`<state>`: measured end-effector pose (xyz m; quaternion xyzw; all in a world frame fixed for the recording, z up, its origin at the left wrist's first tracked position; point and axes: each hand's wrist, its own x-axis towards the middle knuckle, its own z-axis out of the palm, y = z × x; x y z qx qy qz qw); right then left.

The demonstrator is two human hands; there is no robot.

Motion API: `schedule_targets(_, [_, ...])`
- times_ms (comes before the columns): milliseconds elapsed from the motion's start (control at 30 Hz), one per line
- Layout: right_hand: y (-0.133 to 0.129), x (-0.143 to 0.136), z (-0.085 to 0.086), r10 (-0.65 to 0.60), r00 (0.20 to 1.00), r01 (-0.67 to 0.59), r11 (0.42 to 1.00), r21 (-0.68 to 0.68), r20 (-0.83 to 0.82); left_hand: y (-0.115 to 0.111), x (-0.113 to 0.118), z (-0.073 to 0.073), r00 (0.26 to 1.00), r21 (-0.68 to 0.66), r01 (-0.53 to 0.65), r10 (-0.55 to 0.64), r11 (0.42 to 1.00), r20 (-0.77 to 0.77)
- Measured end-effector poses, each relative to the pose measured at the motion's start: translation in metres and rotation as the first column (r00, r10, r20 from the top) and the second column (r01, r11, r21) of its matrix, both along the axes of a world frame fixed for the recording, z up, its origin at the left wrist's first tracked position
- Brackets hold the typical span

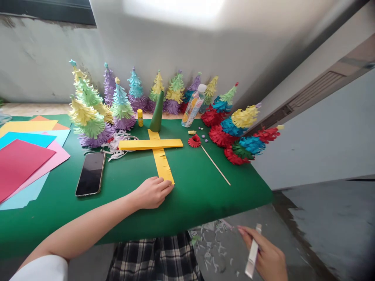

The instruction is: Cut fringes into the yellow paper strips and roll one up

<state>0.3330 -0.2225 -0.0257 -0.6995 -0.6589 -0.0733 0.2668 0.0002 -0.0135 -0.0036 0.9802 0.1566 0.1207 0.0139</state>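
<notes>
Pinning the slit strip [161, 163] nearside, left hand [154, 192], fingers bunched, risked tearing it by dragging; right hand [268, 251] gripped a pale tool [252, 256].

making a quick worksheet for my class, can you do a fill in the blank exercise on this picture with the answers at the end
1. The left hand touches the near end of a ____ strip with cuts along one edge.
2. The phone lies on a ____ tabletop.
3. The thin stick has its far end near a ____ fringed ring.
4. The bottle has a ____ cap.

Missing words: yellow; green; red; white
</notes>
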Motion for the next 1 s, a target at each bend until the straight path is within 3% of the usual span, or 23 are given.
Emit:
schedule_targets(100, [-0.013,0.003,0.001,-0.046,0.999,0.046,0.998,-0.044,-0.002,0.000,0.002,-0.004,0.994,-0.037,-0.092,0.094,0.995,0.059])
schedule_targets(233, [-0.006,-0.008,0.008,-0.032,0.999,0.032,0.999,0.011,0.018,0.001,0.003,-0.007,0.967,-0.089,-0.223,0.232,0.971,0.102])
schedule_targets(467, [0.020,-0.033,0.006,0.090,0.996,-0.089,0.990,0.112,-0.010,0.001,0.002,-0.003,0.974,-0.105,-0.189,0.200,0.976,0.103])
schedule_targets(767, [0.060,-0.087,0.016,0.322,0.933,-0.295,0.940,0.171,-0.161,0.006,0.003,-0.006,0.977,0.008,-0.200,0.199,0.980,0.083])
schedule_targets(900, [0.074,-0.112,0.020,0.331,0.914,-0.289,0.937,0.194,-0.237,0.006,0.001,-0.003,0.941,-0.059,-0.216,0.224,0.975,0.253])
schedule_targets(1000, [0.088,-0.127,0.022,0.356,0.895,-0.314,0.931,0.187,-0.269,0.006,-0.002,0.006,0.853,-0.239,-0.188,0.278,0.953,0.441])
